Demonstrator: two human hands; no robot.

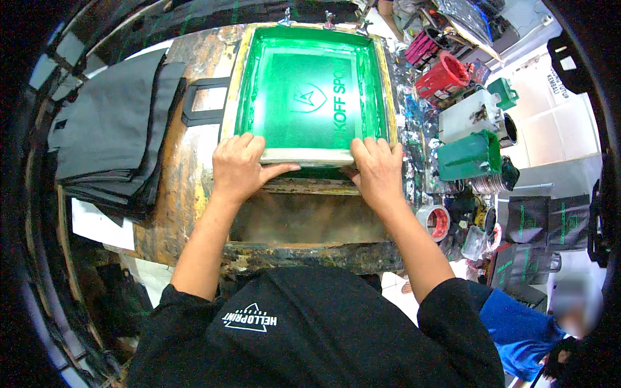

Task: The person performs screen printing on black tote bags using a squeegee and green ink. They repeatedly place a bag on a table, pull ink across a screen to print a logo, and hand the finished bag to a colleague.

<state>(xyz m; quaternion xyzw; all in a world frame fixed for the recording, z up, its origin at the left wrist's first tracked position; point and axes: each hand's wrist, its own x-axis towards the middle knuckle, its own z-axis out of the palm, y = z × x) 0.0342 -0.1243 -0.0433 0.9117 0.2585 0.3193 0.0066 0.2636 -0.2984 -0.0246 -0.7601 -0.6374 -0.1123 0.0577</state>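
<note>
The worktop (187,187) is paint-stained wood, with a fabric stack (107,110) at upper left, tubs (460,159) at right and a person (517,326) at lower right; the squeegee (307,156), just above centre at the screen (284,74)'s lower end, runs left-right lengthwise, pinched by left grip (239,165) and right grip (380,169).

The left hand (239,167) and right hand (377,169) are covering the ends of the pale squeegee (307,156). The framed green screen (391,97) is hiding where the dark strap loop (188,105) is ending. A blur is masking the co-worker's head (577,302). The lower edge is cutting off the black shirt (362,323). Small clutter (484,215) on the right is blending together indistinctly.
</note>
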